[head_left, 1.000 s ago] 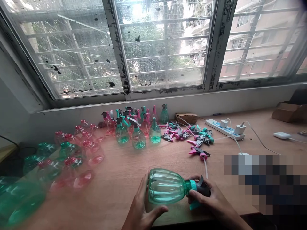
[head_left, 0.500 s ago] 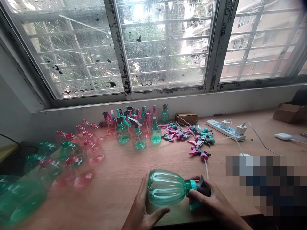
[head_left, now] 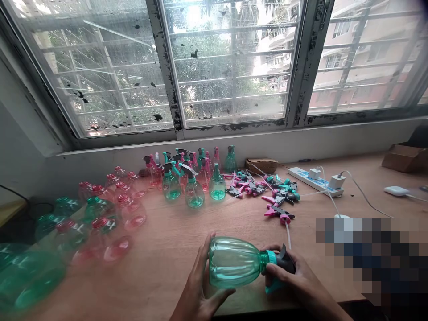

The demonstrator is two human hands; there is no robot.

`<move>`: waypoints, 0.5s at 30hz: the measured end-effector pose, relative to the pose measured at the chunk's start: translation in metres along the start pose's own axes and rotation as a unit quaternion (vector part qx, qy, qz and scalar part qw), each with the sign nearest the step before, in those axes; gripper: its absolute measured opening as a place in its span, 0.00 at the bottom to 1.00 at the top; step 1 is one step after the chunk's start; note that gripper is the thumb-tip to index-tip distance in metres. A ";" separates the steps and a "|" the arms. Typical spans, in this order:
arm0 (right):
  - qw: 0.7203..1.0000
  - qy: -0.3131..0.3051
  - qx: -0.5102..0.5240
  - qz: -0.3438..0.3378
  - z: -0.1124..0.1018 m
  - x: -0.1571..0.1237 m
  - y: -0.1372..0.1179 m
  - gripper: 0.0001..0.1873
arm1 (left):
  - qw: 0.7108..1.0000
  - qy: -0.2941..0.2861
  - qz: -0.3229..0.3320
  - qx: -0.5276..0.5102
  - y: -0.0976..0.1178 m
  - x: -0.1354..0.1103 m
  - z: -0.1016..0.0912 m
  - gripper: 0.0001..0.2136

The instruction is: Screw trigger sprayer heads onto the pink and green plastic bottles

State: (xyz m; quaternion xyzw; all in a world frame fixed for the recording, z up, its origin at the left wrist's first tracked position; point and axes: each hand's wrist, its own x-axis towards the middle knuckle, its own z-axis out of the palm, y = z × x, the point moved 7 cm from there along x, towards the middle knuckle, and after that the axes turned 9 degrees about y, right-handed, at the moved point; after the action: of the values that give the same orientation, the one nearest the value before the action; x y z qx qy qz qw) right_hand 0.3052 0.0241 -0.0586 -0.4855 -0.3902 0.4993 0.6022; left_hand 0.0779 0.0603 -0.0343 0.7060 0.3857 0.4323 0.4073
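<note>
A clear green spray bottle lies sideways in the air above the table's front edge, its base to the left. My left hand is cupped around the base, fingers behind it and thumb along its lower side. At the neck, my right hand grips the trigger sprayer, which is black with a turquoise collar and sits on the bottle's mouth. The thumb presses by the collar, and some right fingers are hidden behind the sprayer. Beyond the right hand lies a loose pink and black trigger sprayer with its tube pointing toward me.
Open pink bottles and green bottles crowd the left side. Several bottles with sprayers stand by the window wall. Loose sprayer heads form a pile, with a white power strip and cables to its right.
Almost nothing differs. The bottle and both hands appear slightly further right in view, with the same grip.
</note>
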 end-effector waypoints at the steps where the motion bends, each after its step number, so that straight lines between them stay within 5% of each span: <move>1: 1.000 0.000 -0.001 -0.001 0.000 0.000 0.000 0.23 | 1.000 0.007 0.009 0.001 -0.001 0.000 0.000 0.39; 7: 1.000 -0.009 -0.018 -0.010 0.002 -0.001 -0.001 0.22 | 1.000 0.006 0.010 0.007 0.000 0.000 -0.001 0.47; 15: 1.000 -0.010 -0.022 -0.014 0.002 -0.001 -0.003 0.21 | 0.995 0.008 0.029 0.090 -0.005 0.003 -0.003 0.43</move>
State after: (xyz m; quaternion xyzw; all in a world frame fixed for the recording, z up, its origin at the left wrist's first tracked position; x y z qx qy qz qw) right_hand 0.3038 0.0238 -0.0555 -0.4884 -0.4135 0.4871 0.5943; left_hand 0.0748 0.0661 -0.0371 0.7473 0.4056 0.4131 0.3261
